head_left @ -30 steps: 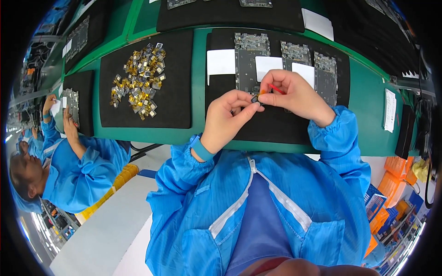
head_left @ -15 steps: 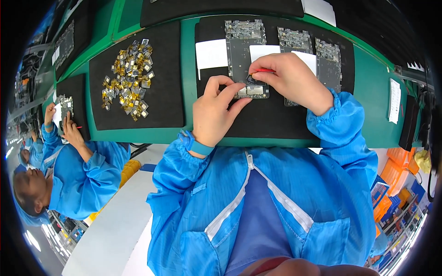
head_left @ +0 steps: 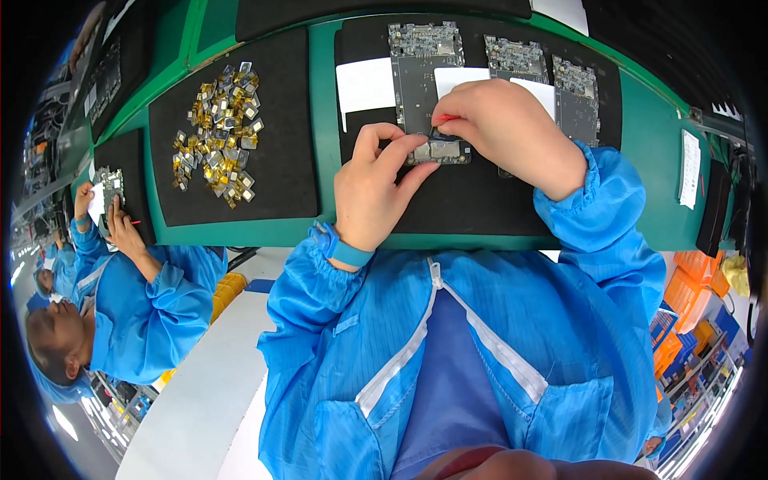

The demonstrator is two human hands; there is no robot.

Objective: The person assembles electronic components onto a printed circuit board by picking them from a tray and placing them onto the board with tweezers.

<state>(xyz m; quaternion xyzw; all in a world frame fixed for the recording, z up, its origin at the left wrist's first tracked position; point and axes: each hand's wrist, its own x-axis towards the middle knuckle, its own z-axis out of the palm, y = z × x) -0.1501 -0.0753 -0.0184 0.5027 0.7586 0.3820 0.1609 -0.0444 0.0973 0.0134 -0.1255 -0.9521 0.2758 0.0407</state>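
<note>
At far left, a co-worker [head_left: 152, 316] in blue handles a board. Next, a pile of small gold-and-grey parts [head_left: 228, 132] lies on a black mat [head_left: 276, 192] on the green tabletop [head_left: 326, 120]. Left hand [head_left: 370, 188]: thumb and forefinger narrowly parted at the lower end of a circuit board [head_left: 418, 94]; whether this grip clamps it cannot be told. Right hand [head_left: 508, 132]: grip pinched on a thin red stick [head_left: 448, 118], above the same end. Rightward, two more boards [head_left: 516, 56] [head_left: 576, 78] lie partly under white sheets [head_left: 534, 94].
</note>
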